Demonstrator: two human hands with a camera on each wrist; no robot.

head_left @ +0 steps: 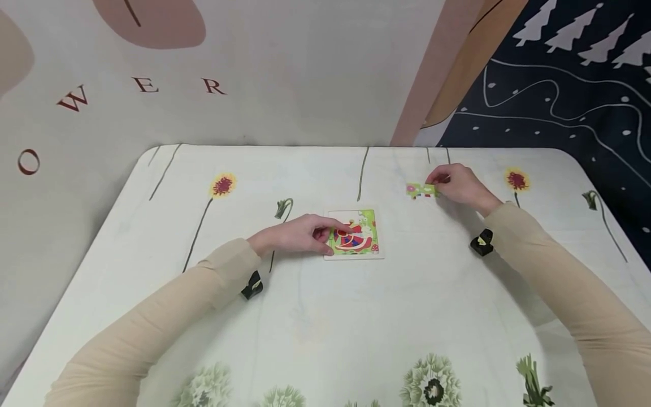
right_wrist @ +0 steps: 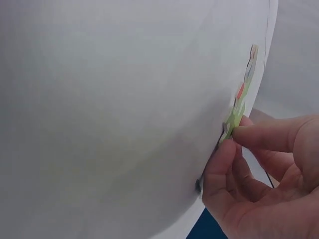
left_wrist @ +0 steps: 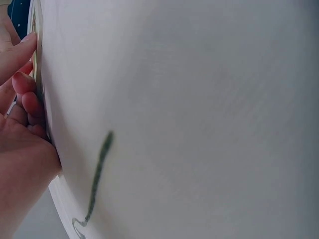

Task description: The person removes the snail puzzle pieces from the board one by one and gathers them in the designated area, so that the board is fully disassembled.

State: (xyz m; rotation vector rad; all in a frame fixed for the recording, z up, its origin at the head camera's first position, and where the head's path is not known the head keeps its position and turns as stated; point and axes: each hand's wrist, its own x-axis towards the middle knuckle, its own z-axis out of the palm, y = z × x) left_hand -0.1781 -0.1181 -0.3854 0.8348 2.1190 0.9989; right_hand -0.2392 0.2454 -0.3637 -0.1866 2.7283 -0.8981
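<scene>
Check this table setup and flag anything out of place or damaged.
Mostly tidy. The puzzle board has a bare white patch at its upper left, while at least one green puzzle piece is off to its right, pinched in the right grip, so the picture looks incomplete. No damage shows.

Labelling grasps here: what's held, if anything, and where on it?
Right hand: a green puzzle piece, pinched by the fingers near its hand-side end. Left hand: no clear hold; it touches the puzzle board.
</scene>
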